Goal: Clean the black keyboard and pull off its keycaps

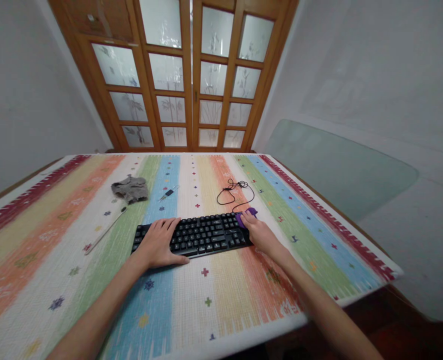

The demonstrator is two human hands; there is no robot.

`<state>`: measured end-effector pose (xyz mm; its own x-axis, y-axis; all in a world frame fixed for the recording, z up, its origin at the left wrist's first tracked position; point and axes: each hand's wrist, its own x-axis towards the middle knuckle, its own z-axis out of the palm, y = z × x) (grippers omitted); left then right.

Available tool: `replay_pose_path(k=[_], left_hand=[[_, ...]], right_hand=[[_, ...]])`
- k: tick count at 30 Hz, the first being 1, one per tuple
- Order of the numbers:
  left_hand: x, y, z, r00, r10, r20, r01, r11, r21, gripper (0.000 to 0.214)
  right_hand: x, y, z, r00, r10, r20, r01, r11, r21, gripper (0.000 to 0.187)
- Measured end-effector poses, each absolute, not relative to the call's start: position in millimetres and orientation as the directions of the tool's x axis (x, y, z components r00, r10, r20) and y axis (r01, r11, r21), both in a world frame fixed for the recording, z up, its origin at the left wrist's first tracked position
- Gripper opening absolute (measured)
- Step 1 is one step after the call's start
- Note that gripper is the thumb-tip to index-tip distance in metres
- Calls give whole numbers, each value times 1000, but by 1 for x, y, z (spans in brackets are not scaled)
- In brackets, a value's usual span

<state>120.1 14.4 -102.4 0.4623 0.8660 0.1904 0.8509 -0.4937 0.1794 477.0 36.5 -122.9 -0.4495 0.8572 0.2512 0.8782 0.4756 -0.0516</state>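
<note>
A black keyboard (202, 234) lies on a table under a striped, many-coloured cloth (221, 295). My left hand (157, 245) rests flat on the keyboard's left end, fingers stretched out over the keys. My right hand (259, 232) is at the keyboard's right end, its fingers pressed onto a small purple thing (246, 216), perhaps a cloth or blob, against the top right corner of the keys. The keyboard's black cable (233, 192) lies coiled behind it.
A crumpled grey rag (130, 189) sits at the back left. A thin white stick-like tool (105, 231) and a small dark tool (168, 193) lie near it. Wooden doors with frosted glass (184, 80) stand behind the table. A glass pane (334, 165) leans at right.
</note>
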Motion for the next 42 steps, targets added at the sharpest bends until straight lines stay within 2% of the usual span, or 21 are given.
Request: replay_pose_path(k=[6,14,19,22,25,28,33,35,39,42], left_hand=[[120,14,-101,456,874,167,859,-481,173,111],[120,15,-101,457,873,170,860,-482,167,110],[120,15,-102,467,865,182,850,-496,177,110],[120,15,-102,476,856,200,841,-510,180,108],[119,15,-103,477,854,208,840,-513,179,107],[118,16,-105,477,855,203,841,-511,176,108],[118,16,-105,472,860,194,845,-504,179,110],[119,15,-103,464,867,184,850,-494,185,111],[120,14,-100,462,870,172,850,-490,192,111],[121,13,-98,468,868,167,848,-495,189,111]], right_hand=[[479,15,-123,-451,859,243,884,467,-9,59],[481,-22,-133,-433,855,284,896,443,32,61],[482,-43,-135,-410,861,302,905,426,13,64],[489,-49,-129,-420,854,308,888,457,-57,63],[500,-45,-111,-381,871,309,869,452,-203,54],[512,-29,-86,-206,903,377,892,331,-308,47],[514,13,-67,66,844,532,902,177,-394,46],[507,26,-75,37,854,518,910,185,-370,46],[494,35,-102,-203,926,319,931,283,-231,50],[496,30,-113,-292,920,260,932,335,-140,55]])
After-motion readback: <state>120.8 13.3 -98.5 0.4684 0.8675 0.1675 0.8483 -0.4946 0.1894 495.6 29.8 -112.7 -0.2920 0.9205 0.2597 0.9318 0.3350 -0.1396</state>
